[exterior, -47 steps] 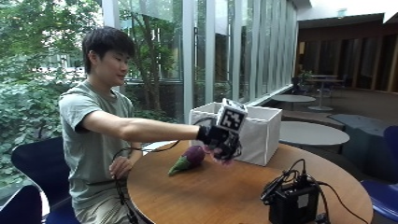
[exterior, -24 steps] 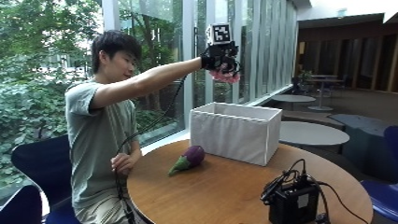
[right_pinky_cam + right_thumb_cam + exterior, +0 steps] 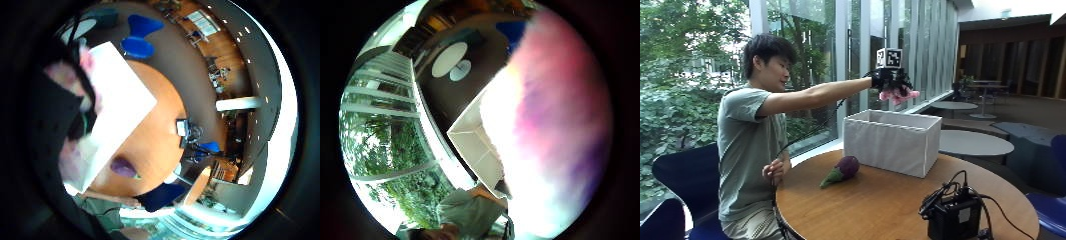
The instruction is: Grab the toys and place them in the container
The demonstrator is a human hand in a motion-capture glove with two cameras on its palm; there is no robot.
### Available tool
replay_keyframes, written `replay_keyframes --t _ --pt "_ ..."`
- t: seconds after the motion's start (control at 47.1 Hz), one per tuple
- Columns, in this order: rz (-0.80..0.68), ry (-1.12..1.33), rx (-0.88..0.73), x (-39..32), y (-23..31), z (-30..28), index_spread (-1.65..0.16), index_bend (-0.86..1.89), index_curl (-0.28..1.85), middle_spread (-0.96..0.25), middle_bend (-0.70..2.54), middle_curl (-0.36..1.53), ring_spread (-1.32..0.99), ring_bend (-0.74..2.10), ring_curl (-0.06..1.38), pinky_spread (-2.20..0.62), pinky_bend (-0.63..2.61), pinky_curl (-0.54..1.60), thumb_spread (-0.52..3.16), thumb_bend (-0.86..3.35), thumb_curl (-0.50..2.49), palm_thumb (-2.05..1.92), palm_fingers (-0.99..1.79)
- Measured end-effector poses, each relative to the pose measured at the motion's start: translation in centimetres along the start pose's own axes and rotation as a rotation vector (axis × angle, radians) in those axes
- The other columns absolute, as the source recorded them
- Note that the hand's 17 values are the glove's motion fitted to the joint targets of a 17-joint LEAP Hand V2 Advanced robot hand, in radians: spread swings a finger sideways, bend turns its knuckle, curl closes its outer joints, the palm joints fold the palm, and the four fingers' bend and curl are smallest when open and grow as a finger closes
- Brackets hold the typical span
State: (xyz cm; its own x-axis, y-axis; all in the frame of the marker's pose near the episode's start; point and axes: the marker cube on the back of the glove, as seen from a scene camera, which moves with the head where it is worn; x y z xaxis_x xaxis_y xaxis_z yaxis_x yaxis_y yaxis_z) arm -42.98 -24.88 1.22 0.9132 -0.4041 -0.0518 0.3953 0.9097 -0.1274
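My gloved right hand (image 3: 891, 80) is raised above the open top of the white fabric container (image 3: 891, 141) and grips a pink plush toy (image 3: 898, 95). The pink toy (image 3: 555, 125) fills much of the thumb side palm view, with the container (image 3: 475, 145) below it. In the little finger side view, bits of the pink toy (image 3: 70, 155) show beside the glove over the white container (image 3: 117, 110). A purple eggplant toy (image 3: 841, 170) lies on the round wooden table (image 3: 873, 210) beside the container, also seen as the eggplant (image 3: 122, 166).
A black device with cables (image 3: 953, 215) sits on the table's near right side. The person's bare left hand (image 3: 775, 171) rests at the table edge. Blue chairs (image 3: 680, 175) stand around. More round tables (image 3: 976, 142) are behind the container.
The hand took the pink toy from the table beside the eggplant, lifted it high, and has now come down a little over the container. The eggplant has not moved.
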Motion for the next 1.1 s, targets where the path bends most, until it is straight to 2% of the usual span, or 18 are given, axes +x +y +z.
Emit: replay_keyframes --t 0.042,0.064,0.085,0.106,0.149,0.276,0.446,0.552,0.658,0.785,0.934,0.976,1.04,1.061,1.103 --pt "-0.076 0.026 -0.035 -0.4 0.2 0.7 -0.40 0.26 1.06 -0.31 0.36 0.73 -0.29 0.88 0.59 -0.37 1.29 0.54 0.86 -0.07 0.77 0.40 0.38" --pt "-0.077 0.026 -0.052 -0.7 0.1 1.0 -0.39 0.25 1.06 -0.30 0.32 0.72 -0.28 0.86 0.60 -0.36 1.30 0.55 0.91 -0.07 0.75 0.37 0.32" --pt "-0.074 0.024 -0.067 -0.9 0.0 1.1 -0.38 0.17 1.01 -0.29 0.23 0.69 -0.25 0.72 0.56 -0.29 1.28 0.55 0.94 -0.10 0.72 0.29 -0.11" --pt "-0.070 0.022 -0.077 -1.1 0.0 1.2 -0.37 0.15 1.00 -0.28 0.21 0.68 -0.22 0.68 0.58 -0.25 1.29 0.57 0.97 -0.10 0.69 0.25 -0.23" --pt "-0.067 0.019 -0.083 -1.3 0.0 1.0 -0.37 0.05 0.91 -0.24 0.15 0.63 -0.18 0.54 0.52 -0.19 1.29 0.54 1.01 -0.10 0.65 0.17 -0.37" --pt "-0.071 0.044 -0.066 0.6 2.1 -0.6 -0.33 0.02 0.72 -0.17 0.08 0.52 -0.10 0.37 0.39 -0.08 1.27 0.47 1.08 -0.06 0.56 0.05 -0.33" --pt "-0.053 0.092 -0.057 4.1 7.7 -2.4 -0.31 0.10 0.60 -0.12 0.12 0.44 -0.06 0.32 0.36 -0.01 1.13 0.41 1.14 -0.02 0.49 0.03 -0.24" --pt "-0.065 0.078 -0.081 7.1 13.0 -0.9 -0.30 0.11 0.54 -0.11 0.14 0.41 -0.05 0.32 0.36 0.01 1.04 0.38 1.16 -0.02 0.46 0.02 -0.19" --pt "-0.036 0.041 -0.140 9.7 17.8 3.9 -0.30 0.11 0.50 -0.11 0.16 0.40 -0.06 0.32 0.36 0.01 0.98 0.36 1.17 -0.02 0.44 0.02 -0.14" --pt "-0.096 0.012 -0.204 14.6 23.0 12.9 -0.27 0.03 0.41 -0.08 0.15 0.38 -0.05 0.38 0.38 0.01 0.99 0.35 1.18 -0.03 0.41 -0.01 -0.17" --pt "-0.095 0.177 -0.329 21.6 26.7 24.2 -0.25 -0.02 0.29 -0.04 0.14 0.35 -0.04 0.47 0.40 0.00 1.08 0.37 1.24 -0.01 0.39 0.03 -0.22" --pt "0.019 0.159 -0.343 22.1 26.9 26.9 -0.24 -0.01 0.27 -0.03 0.15 0.34 -0.04 0.49 0.41 0.00 1.08 0.37 1.25 -0.01 0.39 0.03 -0.23" --pt "0.311 -0.009 -0.312 19.0 25.5 30.1 -0.23 -0.01 0.23 -0.02 0.16 0.34 -0.03 0.51 0.41 0.00 1.11 0.38 1.24 -0.02 0.38 0.03 -0.22" --pt "0.349 -0.054 -0.294 18.0 25.3 31.1 -0.23 0.00 0.23 -0.02 0.16 0.34 -0.03 0.50 0.41 0.00 1.10 0.38 1.24 -0.01 0.38 0.03 -0.23" --pt "0.324 -0.101 -0.240 16.7 25.4 32.6 -0.22 -0.03 0.20 -0.01 0.20 0.35 -0.04 0.60 0.43 -0.01 1.11 0.38 1.24 -0.02 0.37 0.03 -0.13"
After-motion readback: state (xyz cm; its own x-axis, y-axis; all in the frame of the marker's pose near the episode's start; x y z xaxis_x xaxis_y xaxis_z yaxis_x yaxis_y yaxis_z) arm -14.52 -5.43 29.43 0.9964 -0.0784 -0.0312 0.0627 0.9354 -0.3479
